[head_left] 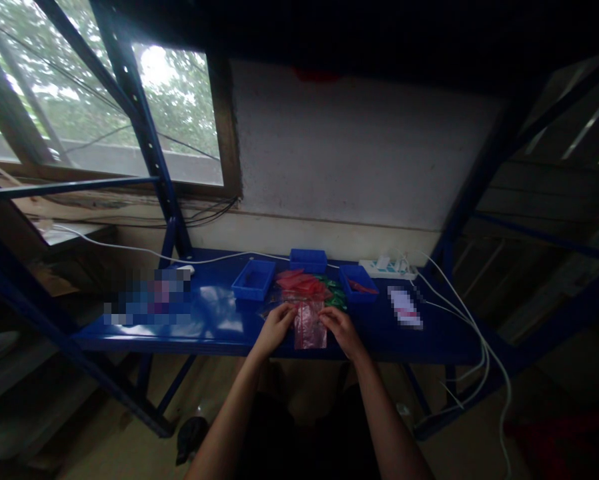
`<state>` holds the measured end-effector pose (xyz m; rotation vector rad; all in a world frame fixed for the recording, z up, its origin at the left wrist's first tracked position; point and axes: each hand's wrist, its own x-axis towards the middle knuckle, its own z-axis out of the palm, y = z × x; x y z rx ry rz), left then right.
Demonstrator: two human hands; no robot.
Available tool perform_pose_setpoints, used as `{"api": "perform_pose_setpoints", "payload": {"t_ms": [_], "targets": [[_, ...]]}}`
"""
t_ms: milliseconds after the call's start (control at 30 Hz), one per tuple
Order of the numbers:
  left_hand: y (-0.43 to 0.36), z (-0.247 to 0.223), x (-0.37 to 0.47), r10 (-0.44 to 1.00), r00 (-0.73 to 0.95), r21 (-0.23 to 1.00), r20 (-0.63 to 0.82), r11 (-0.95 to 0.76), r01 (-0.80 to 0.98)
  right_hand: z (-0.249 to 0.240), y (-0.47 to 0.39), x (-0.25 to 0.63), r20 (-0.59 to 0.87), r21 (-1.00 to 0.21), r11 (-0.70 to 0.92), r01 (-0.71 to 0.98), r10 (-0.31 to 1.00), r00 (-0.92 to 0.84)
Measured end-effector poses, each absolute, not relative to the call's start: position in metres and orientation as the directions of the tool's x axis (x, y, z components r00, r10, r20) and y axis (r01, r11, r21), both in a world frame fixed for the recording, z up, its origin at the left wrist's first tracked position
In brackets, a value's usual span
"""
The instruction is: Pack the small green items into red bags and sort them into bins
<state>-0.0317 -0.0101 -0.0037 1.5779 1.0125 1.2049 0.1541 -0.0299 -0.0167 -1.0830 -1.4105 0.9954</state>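
Observation:
A clear, pinkish plastic bag (310, 327) hangs over the front part of the blue table, between my two hands. My left hand (279, 321) pinches its upper left corner. At the upper right corner, the fingers of my right hand (340, 327) are closed on the same bag. Just behind it lies a pile of red plastic bags (299, 283). Green packets (334, 291) lie to the right of that pile, partly behind my right hand.
Blue trays stand left (253, 280), behind (308, 259) and right (352, 283) of the pile; the right one holds something red. A white power strip (387, 269) with cables lies at the back right. Blue shelf posts flank the table (204, 333).

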Motion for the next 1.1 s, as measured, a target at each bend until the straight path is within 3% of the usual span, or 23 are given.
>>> {"api": "perform_pose_setpoints", "payload": {"t_ms": [533, 1100], "targets": [[-0.0086, -0.0061, -0.0318, 0.958, 0.194, 0.974, 0.209, -0.222, 0.045, -0.0181, -0.0277, 0.1552, 0.257, -0.952, 0.257, 0.169, 0.966, -0.02], [-0.0056, -0.0084, -0.034, 0.951, 0.167, 0.96, 0.261, -0.273, 0.056, -0.0118, -0.0325, 0.151, 0.251, -0.947, 0.277, 0.165, 0.954, -0.162]]}}
